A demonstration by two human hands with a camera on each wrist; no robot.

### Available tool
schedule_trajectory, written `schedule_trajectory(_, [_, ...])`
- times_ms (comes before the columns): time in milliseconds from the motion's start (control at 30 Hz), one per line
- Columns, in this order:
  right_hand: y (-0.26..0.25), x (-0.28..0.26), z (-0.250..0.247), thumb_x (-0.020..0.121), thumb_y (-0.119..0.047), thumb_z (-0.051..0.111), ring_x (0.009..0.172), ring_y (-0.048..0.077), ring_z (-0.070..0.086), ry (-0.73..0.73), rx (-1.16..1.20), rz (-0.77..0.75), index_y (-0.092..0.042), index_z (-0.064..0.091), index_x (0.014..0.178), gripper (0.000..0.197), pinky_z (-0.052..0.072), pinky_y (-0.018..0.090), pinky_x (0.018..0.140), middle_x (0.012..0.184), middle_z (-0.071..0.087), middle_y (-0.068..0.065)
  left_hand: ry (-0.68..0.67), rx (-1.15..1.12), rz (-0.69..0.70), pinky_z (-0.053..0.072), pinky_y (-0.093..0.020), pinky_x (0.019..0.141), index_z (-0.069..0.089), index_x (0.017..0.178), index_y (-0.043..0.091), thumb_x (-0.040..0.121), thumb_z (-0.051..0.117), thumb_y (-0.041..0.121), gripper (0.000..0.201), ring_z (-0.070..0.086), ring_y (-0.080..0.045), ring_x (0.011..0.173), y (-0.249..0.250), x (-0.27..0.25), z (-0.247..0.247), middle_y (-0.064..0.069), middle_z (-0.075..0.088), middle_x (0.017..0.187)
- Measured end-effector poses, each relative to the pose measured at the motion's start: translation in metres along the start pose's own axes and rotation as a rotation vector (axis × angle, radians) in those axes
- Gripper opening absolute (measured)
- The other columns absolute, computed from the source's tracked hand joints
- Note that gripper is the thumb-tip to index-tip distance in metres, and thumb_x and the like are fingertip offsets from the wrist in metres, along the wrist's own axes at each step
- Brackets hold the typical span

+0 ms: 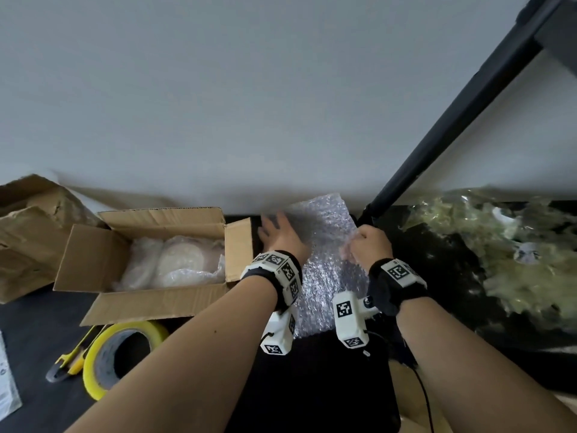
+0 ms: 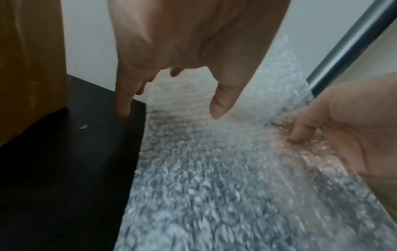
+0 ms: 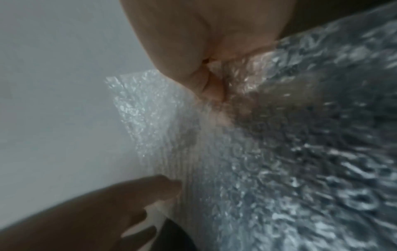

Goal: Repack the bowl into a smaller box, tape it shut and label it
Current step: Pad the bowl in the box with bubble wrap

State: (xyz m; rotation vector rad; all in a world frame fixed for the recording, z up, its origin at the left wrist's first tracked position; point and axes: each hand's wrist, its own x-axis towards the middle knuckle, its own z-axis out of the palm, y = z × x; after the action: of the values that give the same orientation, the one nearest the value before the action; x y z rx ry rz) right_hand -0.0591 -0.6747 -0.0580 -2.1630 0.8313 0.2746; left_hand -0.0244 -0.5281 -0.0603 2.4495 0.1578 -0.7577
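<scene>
A clear bubble-wrap sheet [image 1: 324, 267] [image 2: 204, 169] [image 3: 279, 161] lies on the black table [image 1: 327, 385], its far end curling up against the wall. My left hand [image 1: 278, 232] [image 2: 182, 42] is over the sheet's far left edge with fingers straight and spread; I cannot tell if it touches. My right hand [image 1: 371, 242] [image 3: 193, 51] pinches the sheet's right edge between thumb and fingers. To the left stands an open cardboard box [image 1: 150, 304], and in it lies the bowl [image 1: 181, 259], wrapped in clear plastic.
A yellow tape roll [image 1: 125, 354] and a yellow utility knife [image 1: 70, 360] lie in front of the box. A crumpled brown box [image 1: 28, 232] sits at far left. A black pole [image 1: 452, 120] slants up behind the right hand. A bag of yellowish filling [image 1: 499, 254] covers the right.
</scene>
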Motion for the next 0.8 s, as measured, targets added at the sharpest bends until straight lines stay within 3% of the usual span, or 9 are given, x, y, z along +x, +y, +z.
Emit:
schedule_trajectory(100, [-0.012,-0.007,-0.016,0.087,0.004,0.038,0.067,0.023,0.060,0.042,0.230,0.013,-0.016,0.057,0.075,0.030,0.052,0.037,0.070,0.069,0.063,0.008,0.035,-0.140,0.003,0.037,-0.042,0.103,0.009,0.144,0.006,0.087,0.060,0.024,0.078,0.032,-0.038,0.132,0.008,-0.007,-0.018,-0.022,0.021,0.147])
schedule_trajectory(200, [-0.029,-0.013,-0.033,0.088,0.003,0.044,0.065,0.015,0.053,0.119,0.313,-0.040,-0.024,0.054,0.067,0.035,0.048,0.024,0.066,0.072,0.057,0.001,0.010,-0.221,0.025,0.048,-0.036,0.085,0.008,0.144,0.000,0.091,0.055,0.028,0.076,0.056,-0.034,0.111,0.014,-0.015,-0.032,-0.021,0.049,0.130])
schedule_trajectory(267, [-0.043,-0.023,-0.041,0.090,0.005,0.040,0.059,0.009,0.052,0.168,0.403,-0.078,-0.020,0.050,0.065,0.037,0.044,0.015,0.055,0.070,0.052,-0.001,0.022,-0.307,0.034,0.048,-0.036,0.082,0.012,0.143,-0.001,0.092,0.054,0.034,0.075,0.059,-0.033,0.107,0.019,-0.024,-0.041,-0.020,0.053,0.127])
schedule_trajectory(367, [-0.061,-0.042,-0.052,0.087,0.012,0.036,0.062,0.016,0.053,0.288,0.388,-0.152,-0.012,0.050,0.063,0.037,0.042,0.014,0.053,0.063,0.050,-0.001,0.052,-0.385,0.076,0.042,-0.039,0.095,0.015,0.144,-0.001,0.093,0.053,0.038,0.074,0.049,-0.036,0.121,0.026,-0.038,-0.053,-0.022,0.045,0.137])
schedule_trajectory(467, [-0.079,-0.062,-0.064,0.086,0.013,0.036,0.062,0.012,0.051,0.345,0.455,-0.197,-0.004,0.060,0.083,0.029,0.035,0.003,0.042,0.066,0.053,0.002,0.023,-0.430,0.094,0.041,-0.039,0.098,0.008,0.147,0.001,0.094,0.050,0.043,0.079,0.044,-0.035,0.128,0.024,-0.049,-0.070,-0.021,0.037,0.145])
schedule_trajectory(567, [-0.090,-0.078,-0.070,0.083,0.013,0.037,0.071,0.016,0.055,0.371,0.516,-0.211,-0.009,0.064,0.095,0.037,0.039,0.008,0.045,0.074,0.058,0.001,0.055,-0.494,0.147,0.039,-0.038,0.101,0.019,0.146,0.004,0.091,0.055,0.044,0.077,0.042,-0.032,0.130,0.014,-0.059,-0.089,-0.016,0.037,0.146])
schedule_trajectory(633, [-0.094,-0.087,-0.074,0.081,0.012,0.037,0.068,0.016,0.056,0.364,0.549,-0.199,-0.010,0.066,0.097,0.039,0.038,0.013,0.043,0.076,0.061,0.003,0.082,-0.544,0.210,0.044,-0.033,0.092,0.036,0.140,0.005,0.090,0.059,0.040,0.065,0.054,-0.028,0.117,0.008,-0.063,-0.101,-0.012,0.051,0.134])
schedule_trajectory(700, [-0.098,-0.101,-0.075,0.083,0.012,0.039,0.059,0.010,0.052,0.346,0.573,-0.231,-0.011,0.065,0.098,0.038,0.037,0.011,0.038,0.075,0.061,0.003,0.136,-0.623,0.298,0.050,-0.027,0.075,0.056,0.119,0.009,0.088,0.063,0.031,0.038,0.063,-0.019,0.086,0.000,-0.068,-0.115,-0.006,0.064,0.105])
schedule_trajectory(800, [-0.102,-0.120,-0.073,0.088,0.011,0.046,0.054,0.005,0.056,0.251,0.629,-0.270,-0.008,0.063,0.101,0.029,0.042,0.009,0.040,0.067,0.062,-0.002,0.178,-0.722,0.410,0.048,-0.019,0.055,0.059,0.083,0.014,0.089,0.063,0.017,0.008,0.055,-0.010,0.055,-0.013,-0.076,-0.137,0.000,0.063,0.070])
